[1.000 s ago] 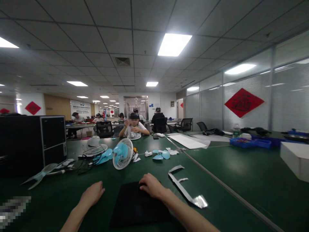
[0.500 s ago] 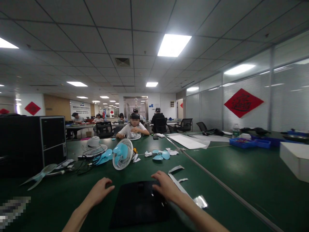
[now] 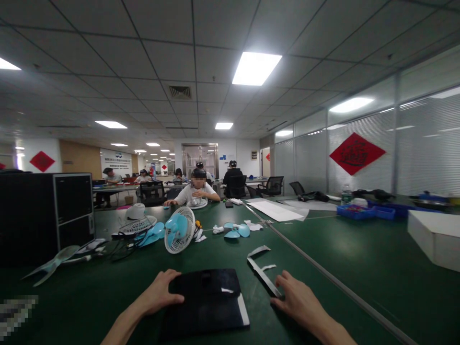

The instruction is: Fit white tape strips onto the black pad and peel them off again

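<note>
A flat black rectangular panel (image 3: 204, 299) lies on the green table in front of me, with a pale strip along its right edge. My left hand (image 3: 161, 293) is at the panel's left side, thumb over the surface and fingers by the far corner, spread apart. To the right, my right hand (image 3: 296, 297) is lowered at the near end of a bent white strip (image 3: 259, 270), its thumb and fingers apart. Whatever lies beneath that palm is hidden.
Beyond the panel stand a white fan grille with blue blades (image 3: 179, 230) and a loose blue fan blade (image 3: 237, 231). A black computer case (image 3: 74, 211) is at left. Blue trays (image 3: 355, 211) and a white box (image 3: 434, 239) sit right. A person (image 3: 197, 189) sits opposite.
My right hand has moved right, off the panel, and now covers the spot where a shiny silver packet lay. My left hand has come right onto the panel's edge. The view has shifted slightly.
</note>
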{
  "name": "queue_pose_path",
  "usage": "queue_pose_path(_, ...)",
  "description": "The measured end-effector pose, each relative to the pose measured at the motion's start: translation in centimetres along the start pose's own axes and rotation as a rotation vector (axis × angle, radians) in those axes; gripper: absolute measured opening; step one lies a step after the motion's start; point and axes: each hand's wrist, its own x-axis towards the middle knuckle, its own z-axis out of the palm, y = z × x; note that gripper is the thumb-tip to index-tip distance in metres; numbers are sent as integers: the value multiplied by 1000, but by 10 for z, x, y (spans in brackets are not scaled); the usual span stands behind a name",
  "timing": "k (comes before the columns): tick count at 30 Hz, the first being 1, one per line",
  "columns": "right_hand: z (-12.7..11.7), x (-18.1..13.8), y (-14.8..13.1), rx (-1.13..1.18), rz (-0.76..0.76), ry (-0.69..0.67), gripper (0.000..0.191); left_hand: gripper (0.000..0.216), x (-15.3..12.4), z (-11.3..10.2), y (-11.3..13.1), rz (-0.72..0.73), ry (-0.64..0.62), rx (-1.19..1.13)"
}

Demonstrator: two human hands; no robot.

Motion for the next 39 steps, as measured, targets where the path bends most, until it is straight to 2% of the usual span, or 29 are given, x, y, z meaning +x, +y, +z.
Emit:
queue_pose_path(3, 3, 1, -1, -12, -33, -25, 16, 84, -5, -3, 10, -30, -19, -3)
queue_pose_path(9, 1, 3, 4, -52, -63, 15, 22, 83, -3, -1, 17, -25, 5, 6)
queue_pose_path(14, -14, 1, 12, -24, 19, 255, 27, 83, -1, 0, 12, -12, 8, 8)
queue_pose_path(17, -24, -1, 12, 154, -8, 406, 28, 85, 1, -2, 9, -12, 40, -3)
queue_pose_path(19, -31, -2, 8, 319, -62, 427, 30, 79, 3, -6, 9, -5, 145, -32)
queue_pose_path(21, -38, -1, -1, 489, -101, 376, 31, 67, 4, -13, 12, 24, 303, -82)
queue_pose_path(23, -45, 3, -13, 658, -116, 270, 32, 58, 2, -22, 18, 79, 451, -150)
queue_pose_path(26, -50, 13, -33, 914, -124, 20, 30, 57, -6, -36, 34, 124, 541, -277)
queue_pose_path(28, -48, 23, -46, 1053, -117, -139, 26, 63, -13, -42, 45, 82, 476, -363)
queue_pose_path(31, -42, 37, -64, 1161, -101, -322, 19, 72, -22, -42, 58, 99, 272, -463)
queue_pose_path(33, -37, 45, -73, 1206, -96, -404, 17, 70, -24, -37, 63, 114, 148, -441)
queue_pose_path(36, -28, 54, -81, 1270, -69, -452, 16, 63, -24, -26, 69, 106, 17, -357)
queue_pose_path(39, -12, 57, -81, 1293, -18, -447, 15, 60, -23, -20, 73, 57, -25, -360)
